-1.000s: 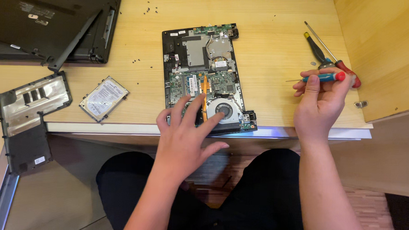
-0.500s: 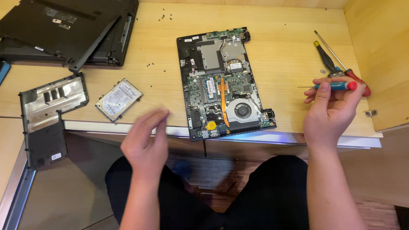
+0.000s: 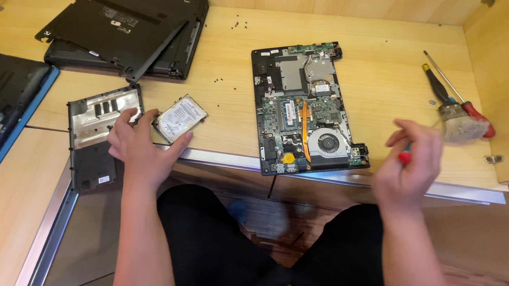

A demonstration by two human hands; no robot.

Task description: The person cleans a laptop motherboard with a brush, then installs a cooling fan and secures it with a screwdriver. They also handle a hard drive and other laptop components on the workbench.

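Leftmost of the hands, a black access cover is lying beside the left hand, which is spreading open-fingered over the near edge of a silver hard drive, thumb and forefinger touching its corners. That drive is sitting just beyond the fingertips, its long axis tilting up and rightward, far nearer this hand. Further right, a bare laptop motherboard is lying between the hands. The right hand is hovering blurred, clenching a red-handled screwdriver, with a brush beyond it.

Bare forearms, no sleeves; black trousers on the legs.
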